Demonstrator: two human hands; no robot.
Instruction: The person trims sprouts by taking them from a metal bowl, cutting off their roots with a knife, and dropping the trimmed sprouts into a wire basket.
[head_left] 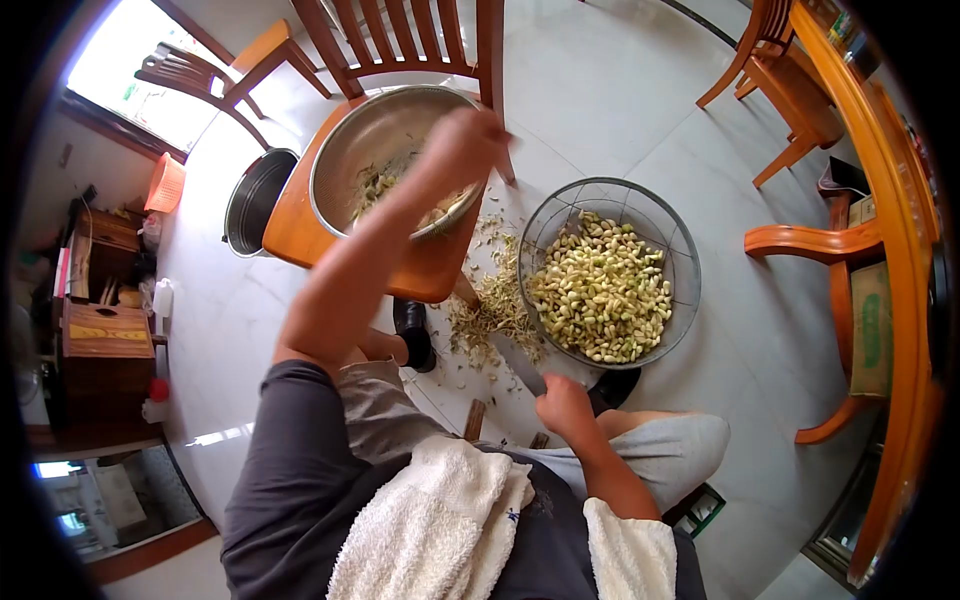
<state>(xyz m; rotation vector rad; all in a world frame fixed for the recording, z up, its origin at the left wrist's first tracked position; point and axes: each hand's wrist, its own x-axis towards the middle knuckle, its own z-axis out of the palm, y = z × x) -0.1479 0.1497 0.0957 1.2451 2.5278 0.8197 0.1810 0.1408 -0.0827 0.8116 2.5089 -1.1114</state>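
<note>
My left hand (pixel 470 140) is raised over the right side of a large metal bowl (pixel 335 165), blurred by motion, so its fingers cannot be made out. The bowl rests on a wooden chair (pixel 410 275) and holds some greenish stalks or pods (pixel 375 185). Low in front of me, my right hand (pixel 565 405) is closed around the handle of a knife (pixel 520 366), whose blade points up and left over the floor. Beyond that hand stands a round wire basket (pixel 683 290) with a heap of pale green and yellowish pieces (pixel 602 290).
Trimmings (pixel 495 315) lie scattered on the tiled floor between chair and basket. A dark bucket (pixel 258 205) stands left of the chair, and an orange basket (pixel 166 184) farther left. Along the right edge runs a wooden table (pixel 905 200), with another chair (pixel 785 90) near its far end.
</note>
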